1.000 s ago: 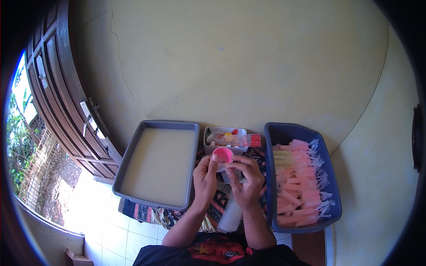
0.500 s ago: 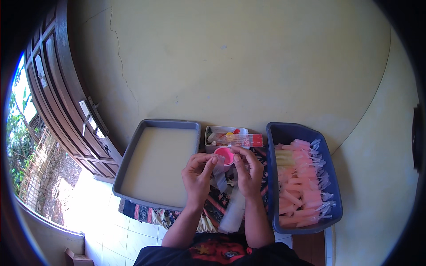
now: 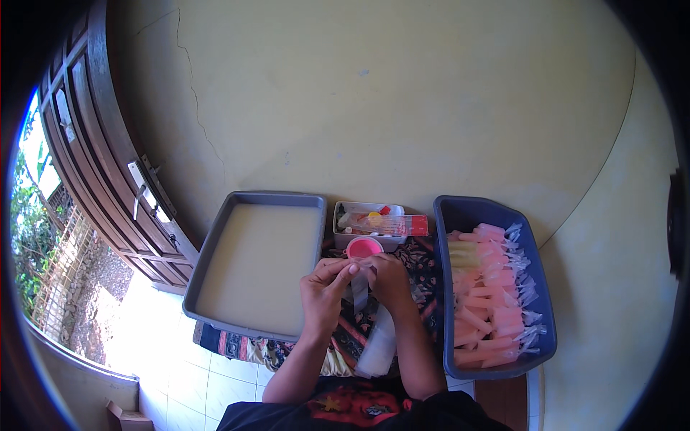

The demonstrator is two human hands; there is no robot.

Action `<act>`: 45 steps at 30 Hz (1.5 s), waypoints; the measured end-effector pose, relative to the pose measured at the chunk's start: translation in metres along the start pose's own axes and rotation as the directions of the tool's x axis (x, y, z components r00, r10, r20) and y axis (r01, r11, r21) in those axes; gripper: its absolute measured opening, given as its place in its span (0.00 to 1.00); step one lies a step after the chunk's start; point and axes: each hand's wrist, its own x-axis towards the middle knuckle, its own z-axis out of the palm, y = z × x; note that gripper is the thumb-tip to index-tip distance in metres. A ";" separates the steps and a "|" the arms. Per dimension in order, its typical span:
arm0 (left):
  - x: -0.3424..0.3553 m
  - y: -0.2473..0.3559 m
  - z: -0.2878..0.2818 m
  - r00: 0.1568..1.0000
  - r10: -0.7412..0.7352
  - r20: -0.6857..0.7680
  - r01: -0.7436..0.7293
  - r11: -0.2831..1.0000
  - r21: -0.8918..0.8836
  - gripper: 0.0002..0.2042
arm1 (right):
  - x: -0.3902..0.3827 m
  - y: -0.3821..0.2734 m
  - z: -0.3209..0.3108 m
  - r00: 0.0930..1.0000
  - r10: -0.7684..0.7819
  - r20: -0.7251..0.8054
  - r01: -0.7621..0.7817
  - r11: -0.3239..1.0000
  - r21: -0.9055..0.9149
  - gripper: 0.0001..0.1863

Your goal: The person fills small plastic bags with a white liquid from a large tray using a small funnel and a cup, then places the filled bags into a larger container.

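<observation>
Clear plastic, thin and crinkled, forms a narrow bag [image 3: 358, 293] that hangs below the fingers near the middle of the cloth-covered worktop, above the dark patterned cloth [image 3: 422, 262]. Both hands meet at its top: the left hand [image 3: 321, 291] pinches the film between thumb and fingertips, while the right hand [image 3: 392, 279] is turned with its back up and bent over, its fingertips mostly hidden, so I cannot tell how firmly they close. Just beyond the fingers sits a pink cup [image 3: 364, 248], its round mouth facing up; whether the hands touch it is unclear. Toward the worktop's front edge, between the forearms, lies a sheaf of flat clear plastic [image 3: 377, 350], slanted. A grey tray [image 3: 287, 197] holding pale, milky liquid [image 3: 262, 269] takes up the left side of the worktop, its front rim near the front edge. At the back edge, against the wall, stands a small white box [image 3: 392, 245] with a clear packet [image 3: 402, 225], red at one end, lying across its top. Along the right edge, a deep blue-grey tub [image 3: 496, 373] carries many pink wrapped sticks [image 3: 496, 294], with yellowish ones [image 3: 463, 253] near its back left corner; their gathered clear ends point rightward.
</observation>
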 end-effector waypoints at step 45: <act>0.001 -0.014 0.005 0.964 0.263 -0.048 -0.260 0.964 0.050 0.30 | 0.011 -0.112 -0.091 0.808 -0.331 -0.488 0.384 0.923 0.009 0.09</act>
